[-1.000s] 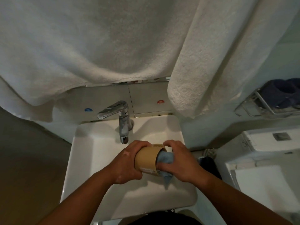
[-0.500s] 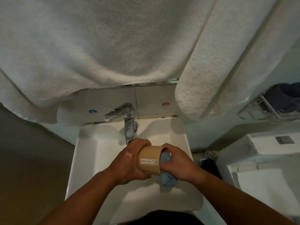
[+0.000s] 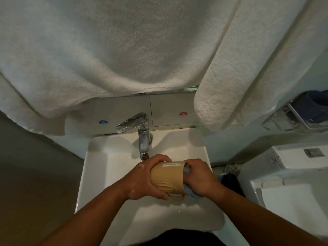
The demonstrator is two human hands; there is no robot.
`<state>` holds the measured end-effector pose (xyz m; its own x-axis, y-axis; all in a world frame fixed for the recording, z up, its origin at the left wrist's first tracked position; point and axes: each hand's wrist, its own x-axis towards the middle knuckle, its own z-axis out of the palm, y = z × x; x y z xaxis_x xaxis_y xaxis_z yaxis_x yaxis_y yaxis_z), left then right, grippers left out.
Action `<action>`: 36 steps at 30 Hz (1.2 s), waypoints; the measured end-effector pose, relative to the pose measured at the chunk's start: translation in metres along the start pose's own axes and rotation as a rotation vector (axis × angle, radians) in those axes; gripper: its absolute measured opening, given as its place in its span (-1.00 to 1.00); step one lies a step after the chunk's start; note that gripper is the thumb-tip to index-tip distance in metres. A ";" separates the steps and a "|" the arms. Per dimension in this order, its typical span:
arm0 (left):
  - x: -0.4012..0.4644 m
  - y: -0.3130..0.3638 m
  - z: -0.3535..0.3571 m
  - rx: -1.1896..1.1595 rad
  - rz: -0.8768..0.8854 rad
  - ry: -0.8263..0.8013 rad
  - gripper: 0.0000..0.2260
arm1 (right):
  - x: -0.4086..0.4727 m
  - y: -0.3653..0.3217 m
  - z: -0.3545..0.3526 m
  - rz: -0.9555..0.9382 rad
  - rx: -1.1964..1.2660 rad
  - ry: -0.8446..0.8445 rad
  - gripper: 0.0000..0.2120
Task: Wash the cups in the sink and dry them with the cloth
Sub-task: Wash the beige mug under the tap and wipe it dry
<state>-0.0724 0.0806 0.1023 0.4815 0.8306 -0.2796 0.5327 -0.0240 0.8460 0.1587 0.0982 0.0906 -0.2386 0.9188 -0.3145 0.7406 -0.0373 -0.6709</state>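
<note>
While over the sink point(image 3: 110, 167), tan cup point(image 3: 166, 178) in left-hand grip point(image 3: 142, 180), cloth point(image 3: 189, 191) seemingly inside.

White towels point(image 3: 124, 50) hang over pale wall tiles point(image 3: 170, 110); a toilet cistern point(image 3: 298, 157) stands right, below what may be a wire rack point(image 3: 291, 119).

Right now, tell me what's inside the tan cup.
A blue cloth is pushed into the tan cup by the right hand. The cup's inner wall and bottom are hidden.
</note>
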 end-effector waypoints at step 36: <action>-0.013 0.007 0.005 -0.656 -0.271 -0.169 -0.34 | -0.022 -0.005 -0.001 0.034 -0.021 0.074 -0.78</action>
<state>-0.0715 0.0672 0.1095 0.5209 0.6619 -0.5390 0.1474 0.5522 0.8206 0.1605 0.0786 0.1016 -0.1666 0.9438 -0.2855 0.7609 -0.0611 -0.6460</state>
